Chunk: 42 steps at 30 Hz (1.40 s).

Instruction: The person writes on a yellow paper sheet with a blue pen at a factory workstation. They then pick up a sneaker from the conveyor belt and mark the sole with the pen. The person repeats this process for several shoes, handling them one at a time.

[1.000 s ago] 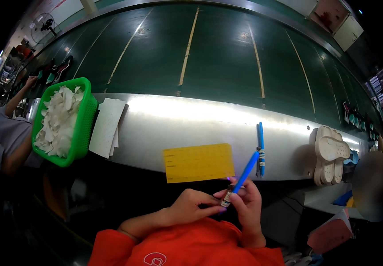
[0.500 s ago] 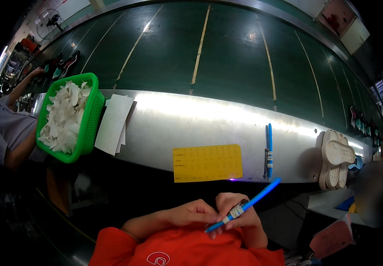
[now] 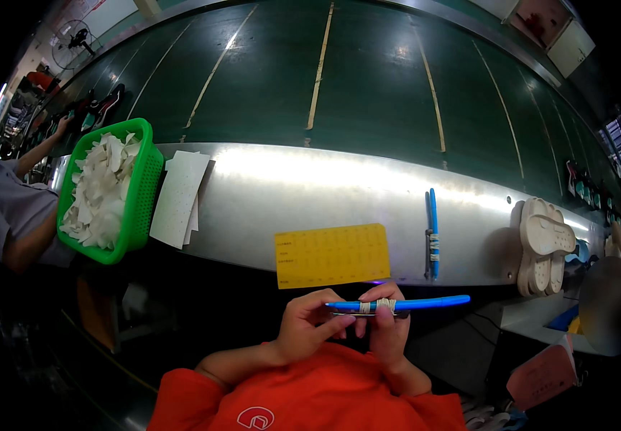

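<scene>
A blue pen point(image 3: 436, 302) with pale bands wrapped round its middle lies nearly level between my hands, in front of the steel ledge. My right hand point(image 3: 391, 327) pinches it at the wrapped part. My left hand point(image 3: 303, 327) closes on its left end, thumb below. A thin dark piece runs along the pen's underside; its kind is unclear. Just beyond my hands, a yellow printed card point(image 3: 332, 255) lies at the ledge's near edge. To its right rests a second blue pen point(image 3: 434, 212), similarly wrapped and pointing away from me.
The steel ledge point(image 3: 253, 187) borders a green belt point(image 3: 368, 86) with pale stripes. At left are a green basket point(image 3: 141, 194) of white scraps, white sheets point(image 3: 180, 197) and another person's arm point(image 3: 34, 226). Beige shoe soles point(image 3: 544, 237) are stacked at right; a pink paper point(image 3: 540, 377) hangs below.
The held pen has risen toward the yellow card and turned from a slant to nearly level. Both hands have moved up with it, my left hand now at its left end.
</scene>
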Tool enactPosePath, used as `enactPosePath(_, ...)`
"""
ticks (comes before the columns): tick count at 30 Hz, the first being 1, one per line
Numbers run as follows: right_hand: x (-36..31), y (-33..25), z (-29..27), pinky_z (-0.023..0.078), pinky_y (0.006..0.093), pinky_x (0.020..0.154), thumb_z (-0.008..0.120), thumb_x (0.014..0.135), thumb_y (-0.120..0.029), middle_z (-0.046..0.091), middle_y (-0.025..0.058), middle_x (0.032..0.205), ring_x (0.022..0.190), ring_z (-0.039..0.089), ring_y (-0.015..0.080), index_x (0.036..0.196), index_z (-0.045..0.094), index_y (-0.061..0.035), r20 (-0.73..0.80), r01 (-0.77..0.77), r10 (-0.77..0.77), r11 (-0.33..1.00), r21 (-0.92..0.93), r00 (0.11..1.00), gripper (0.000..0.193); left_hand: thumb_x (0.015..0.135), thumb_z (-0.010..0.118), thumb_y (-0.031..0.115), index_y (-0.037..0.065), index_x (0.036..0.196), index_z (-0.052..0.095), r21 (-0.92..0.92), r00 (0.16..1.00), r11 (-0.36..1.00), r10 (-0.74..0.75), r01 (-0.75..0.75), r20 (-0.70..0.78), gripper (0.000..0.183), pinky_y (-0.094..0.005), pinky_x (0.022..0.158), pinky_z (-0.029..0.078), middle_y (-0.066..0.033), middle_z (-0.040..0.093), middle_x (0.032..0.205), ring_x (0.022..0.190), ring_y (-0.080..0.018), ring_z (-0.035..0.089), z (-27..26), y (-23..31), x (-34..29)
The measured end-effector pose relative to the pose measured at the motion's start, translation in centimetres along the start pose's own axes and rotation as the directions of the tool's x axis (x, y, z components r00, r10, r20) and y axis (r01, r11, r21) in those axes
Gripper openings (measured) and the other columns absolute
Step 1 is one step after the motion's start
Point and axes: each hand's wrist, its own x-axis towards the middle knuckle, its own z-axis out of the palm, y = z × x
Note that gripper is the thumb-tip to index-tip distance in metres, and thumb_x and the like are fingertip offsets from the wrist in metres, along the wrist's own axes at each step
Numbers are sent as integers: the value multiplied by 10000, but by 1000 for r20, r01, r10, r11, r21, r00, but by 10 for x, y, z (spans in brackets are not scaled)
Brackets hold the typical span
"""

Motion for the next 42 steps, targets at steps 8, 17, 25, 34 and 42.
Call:
enactPosePath(8,-4,0,-3,405,177,506,562,847,-60,532,53,664,516,501,67,919,467,2,-33,97,-109,961,-259,993,135,828,624,95,20,924,606,39,969,972,-234,232,75,123,-167,531,432,-17,579,769,627,-50,542,-7,0,2)
enactPosePath(17,62,21,-17,390,188,488,536,873,-79,492,35,669,504,491,74,901,453,-24,-116,36,-118,836,-547,986,103,676,746,130,61,925,635,797,929,558,370,-229,8,281,-289,711,476,-67,629,861,790,-198,600,-44,6,20)
enactPosePath(25,82,61,-18,440,208,523,564,843,-23,538,53,736,571,546,88,913,488,-2,-40,-49,32,784,-619,999,105,590,730,516,105,1061,567,986,905,137,424,-91,24,646,-440,966,278,-33,534,1114,1097,-220,457,-90,13,46)
enactPosePath(34,79,63,-25,449,222,508,550,828,6,575,99,696,529,578,129,906,473,10,20,15,-1,733,-680,1000,110,612,633,633,126,1134,552,988,965,144,262,-56,17,732,-449,1008,232,0,513,1182,1119,-177,453,-103,3,51)
enactPosePath(42,82,61,-23,445,235,483,539,847,-39,555,97,583,477,563,148,910,443,2,84,66,-10,707,-704,996,122,618,642,574,110,1201,495,984,975,164,220,-62,25,759,-459,1016,237,-12,451,1260,1192,-172,398,-106,0,51)
